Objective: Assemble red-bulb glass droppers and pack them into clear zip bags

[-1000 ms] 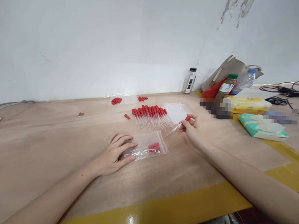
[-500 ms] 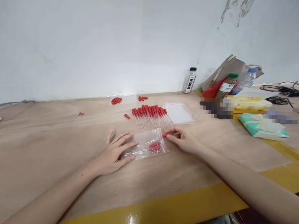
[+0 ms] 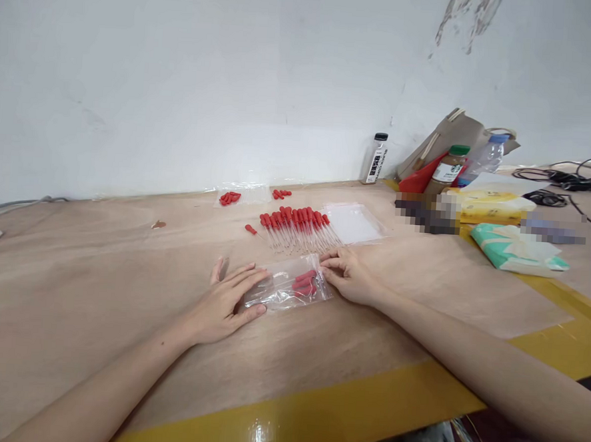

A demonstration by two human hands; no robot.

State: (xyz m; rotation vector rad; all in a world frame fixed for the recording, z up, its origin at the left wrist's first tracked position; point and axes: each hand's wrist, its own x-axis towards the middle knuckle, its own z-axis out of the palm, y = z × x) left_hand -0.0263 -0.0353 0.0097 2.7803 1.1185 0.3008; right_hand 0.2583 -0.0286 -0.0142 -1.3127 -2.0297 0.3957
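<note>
Left hand (image 3: 233, 305): spread on zip-lock bag (image 3: 279, 295)
Right hand (image 3: 351, 278): narrow at bag's edge; cannot tell if gripping
Red dropper bulbs (image 3: 304, 277): inside bag

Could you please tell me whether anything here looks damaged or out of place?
The wall has a rough brownish patch at upper right, perhaps peeled. One dropper lies apart, left of the bunch. A small brown mark further left could be a tear or stain.
</note>
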